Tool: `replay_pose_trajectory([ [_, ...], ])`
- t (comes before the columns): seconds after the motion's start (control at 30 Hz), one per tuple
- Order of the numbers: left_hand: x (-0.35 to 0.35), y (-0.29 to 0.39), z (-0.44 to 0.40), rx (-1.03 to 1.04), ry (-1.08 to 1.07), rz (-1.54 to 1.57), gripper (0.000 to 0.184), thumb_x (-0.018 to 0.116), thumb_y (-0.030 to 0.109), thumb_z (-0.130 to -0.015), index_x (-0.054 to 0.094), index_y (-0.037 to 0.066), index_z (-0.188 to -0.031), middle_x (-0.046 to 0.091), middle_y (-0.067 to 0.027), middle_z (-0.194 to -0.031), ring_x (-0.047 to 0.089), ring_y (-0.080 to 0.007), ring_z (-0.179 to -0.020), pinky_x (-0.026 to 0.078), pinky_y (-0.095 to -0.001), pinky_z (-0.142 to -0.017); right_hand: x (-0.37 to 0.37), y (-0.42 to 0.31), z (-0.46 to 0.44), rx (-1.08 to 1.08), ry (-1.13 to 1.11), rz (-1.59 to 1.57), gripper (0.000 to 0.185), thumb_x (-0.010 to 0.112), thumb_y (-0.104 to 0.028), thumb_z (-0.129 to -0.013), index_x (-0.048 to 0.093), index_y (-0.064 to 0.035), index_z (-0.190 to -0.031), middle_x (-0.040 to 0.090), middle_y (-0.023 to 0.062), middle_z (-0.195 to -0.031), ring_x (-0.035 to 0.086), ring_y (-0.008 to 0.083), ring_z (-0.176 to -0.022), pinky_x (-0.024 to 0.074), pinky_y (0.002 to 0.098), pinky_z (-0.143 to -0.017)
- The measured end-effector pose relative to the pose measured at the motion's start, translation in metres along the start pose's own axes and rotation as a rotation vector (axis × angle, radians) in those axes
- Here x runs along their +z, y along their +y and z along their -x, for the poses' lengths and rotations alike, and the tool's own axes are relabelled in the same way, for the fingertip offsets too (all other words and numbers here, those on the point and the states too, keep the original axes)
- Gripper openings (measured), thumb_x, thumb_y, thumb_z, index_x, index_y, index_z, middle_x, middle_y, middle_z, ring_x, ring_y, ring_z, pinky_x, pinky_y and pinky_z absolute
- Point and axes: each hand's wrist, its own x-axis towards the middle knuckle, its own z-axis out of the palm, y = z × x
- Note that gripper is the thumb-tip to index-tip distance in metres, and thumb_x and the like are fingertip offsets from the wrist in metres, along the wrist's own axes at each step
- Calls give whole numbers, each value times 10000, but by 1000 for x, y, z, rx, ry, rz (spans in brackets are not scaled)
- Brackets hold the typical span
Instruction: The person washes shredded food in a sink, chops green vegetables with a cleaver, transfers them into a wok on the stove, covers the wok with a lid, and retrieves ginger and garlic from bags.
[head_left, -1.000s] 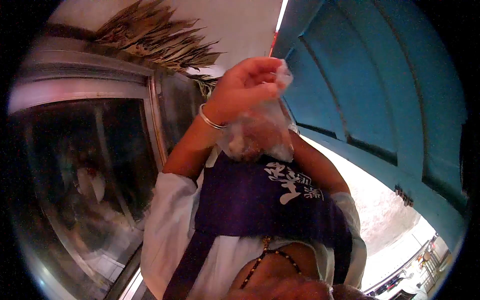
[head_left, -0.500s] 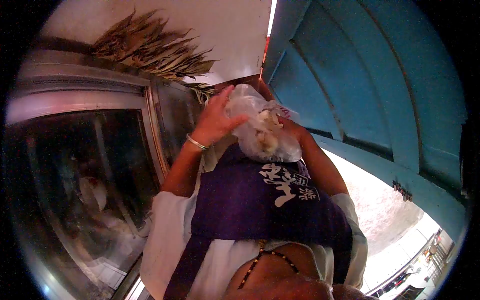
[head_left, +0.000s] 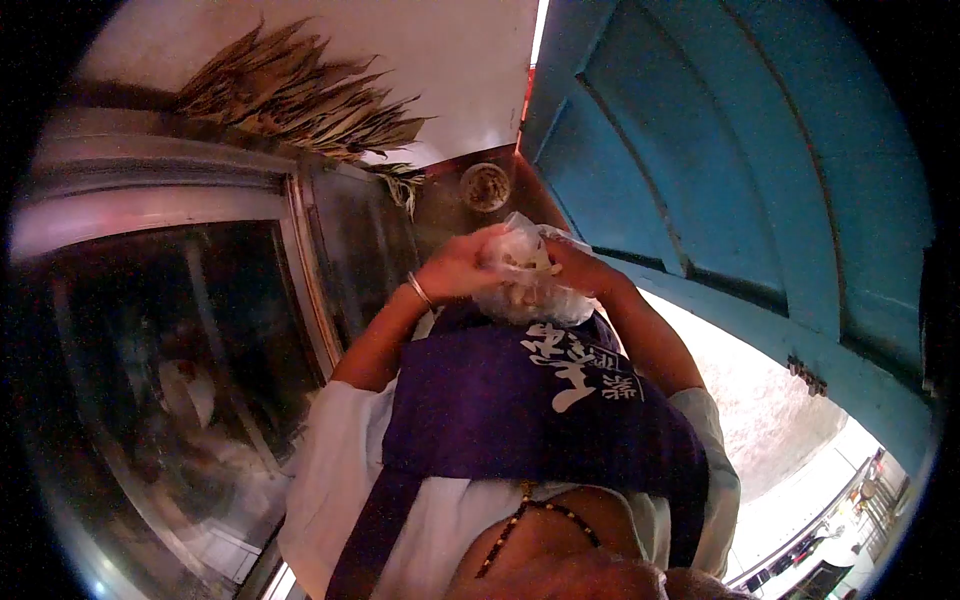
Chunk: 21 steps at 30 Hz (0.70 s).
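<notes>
A clear, crumpled plastic bag (head_left: 535, 300) with pale, lumpy pieces inside hangs in front of the dark apron. At its left side is my left hand (head_left: 463, 265), a light bangle on the wrist, fingers closed on the bag's upper part. My right hand (head_left: 578, 268) grips the bag from the other side, its fingers partly hidden behind the plastic. Both hands are close together near the bag's top. What the pale pieces are cannot be made out.
Beyond the hands, a round container (head_left: 486, 187) stands on a brown surface (head_left: 440, 205). Dried leaves (head_left: 290, 95) lie above a glass-fronted cabinet (head_left: 170, 380) on the left. A blue panel (head_left: 720, 150) rises on the right, with utensils (head_left: 870, 490) at lower right.
My left hand was raised high with plastic at its fingers, then came down open beside the bag. Now it has closed on the bag near my right hand. The round container has come into view.
</notes>
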Motion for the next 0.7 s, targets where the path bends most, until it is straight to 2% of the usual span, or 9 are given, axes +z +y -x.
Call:
replay_pose_trajectory([
  [0.07,-10,3,1,0,8,222,569,618,48,-709,465,46,-1257,622,-103,-1061,587,-160,-938,455,-289,-848,-9,3,3,-45,80,63,780,757,-194,-687,341,-73,-1335,499,103,-1253,477,246,-1132,367,375,-977],
  [0.1,-15,5,1,0,14,332,539,602,27,-708,492,44,-1235,624,-93,-1055,584,-146,-931,455,-278,-843,-9,-15,9,3,92,-30,780,751,-174,-684,337,-67,-1336,501,100,-1244,481,237,-1123,368,365,-973],
  [0.17,-24,17,2,-18,11,274,487,594,8,-710,532,39,-1192,623,-78,-1046,573,-128,-931,451,-268,-843,-8,-64,23,99,115,-217,780,739,-133,-679,329,-55,-1338,505,94,-1227,490,218,-1107,371,344,-967],
  [0.27,-30,28,6,-36,21,288,444,578,-12,-712,565,36,-1154,622,-71,-1039,565,-121,-939,445,-262,-847,-10,-46,19,17,68,-442,832,751,-84,-639,314,-60,-1346,507,92,-1229,490,218,-1117,356,340,-988],
  [0.37,-37,38,8,-45,69,238,442,562,-23,-713,569,38,-1150,621,-72,-1038,562,-119,-947,443,-261,-849,-4,-25,17,-71,141,-412,772,756,-62,-674,341,-82,-1324,550,80,-1180,548,208,-1056,444,339,-917],
  [0.47,-43,33,12,-37,108,197,439,550,-23,-716,571,42,-1149,621,-72,-1040,563,-120,-948,443,-263,-849,3,-22,21,-31,283,-534,747,738,-61,-628,377,-47,-1282,528,94,-1183,516,223,-1088,420,344,-937],
  [0.57,-49,33,16,-37,109,156,428,546,-18,-720,574,42,-1143,623,-68,-1037,562,-119,-944,443,-266,-848,2,2,15,-189,281,-740,702,734,-58,-683,376,-87,-1286,539,83,-1167,549,218,-1042,478,342,-862],
  [0.7,-55,36,16,-28,76,137,405,556,7,-728,578,39,-1132,633,-75,-1029,580,-130,-917,449,-265,-833,-7,9,9,-158,453,-652,617,698,-60,-720,403,-91,-1261,536,79,-1153,556,217,-1011,498,341,-821],
])
